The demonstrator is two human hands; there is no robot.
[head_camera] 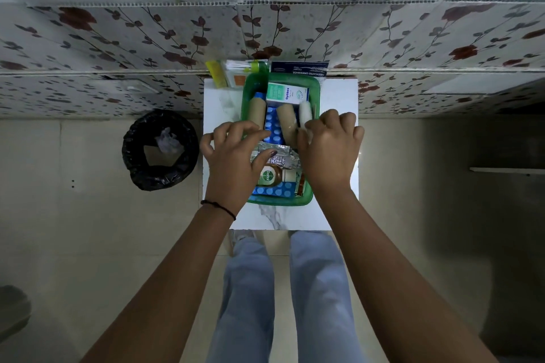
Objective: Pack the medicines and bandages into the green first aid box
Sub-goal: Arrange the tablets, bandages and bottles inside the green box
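Observation:
The green first aid box [315,88] stands on a small white table [339,209]. Inside lie two tan bandage rolls [256,110], a white bandage roll [305,110], an Optibex carton [287,93], blue dotted strips [271,127], foil blister packs [280,158] and a Dettol bottle [269,175]. My left hand [233,162] hovers over the box's left side, fingers spread, holding nothing. My right hand [330,147] is over the box's right side, fingers curled on the near end of the white roll.
Behind the box stand a yellow tube [216,74], a pack of cotton swabs [239,69] and a dark blue dressings packet [299,69], against the floral wall. A black-lined bin [160,150] sits on the floor to the left. My legs are below the table.

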